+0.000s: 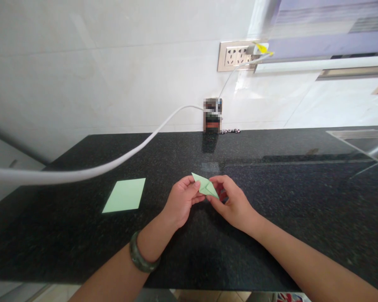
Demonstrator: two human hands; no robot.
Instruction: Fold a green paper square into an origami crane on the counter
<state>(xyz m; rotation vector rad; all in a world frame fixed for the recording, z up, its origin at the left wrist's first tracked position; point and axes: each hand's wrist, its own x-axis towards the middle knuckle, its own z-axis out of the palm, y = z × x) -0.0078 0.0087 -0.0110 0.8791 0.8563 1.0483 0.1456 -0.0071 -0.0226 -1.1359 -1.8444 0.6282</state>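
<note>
A small piece of folded light green paper [205, 186] is held over the dark counter, with crease lines and overlapping flaps on its upper face. My left hand [183, 199] grips its left side, thumb on top and fingers underneath. On the right, my right hand [231, 200] pinches the paper's right end between thumb and fingers. Its lower corner points right, its upper corner up and left. A flat light green sheet of paper [125, 195] lies on the counter to the left of my left hand. A dark green bangle [141, 253] circles my left wrist.
The black speckled countertop [280, 209] meets a white tiled wall [113, 79]. A phone-like object [212, 119], blurred out, leans there with a beaded strap. A white cable [126, 157] arcs across the left. Wall sockets [236, 56] are above; a sink edge [359, 142] is at right.
</note>
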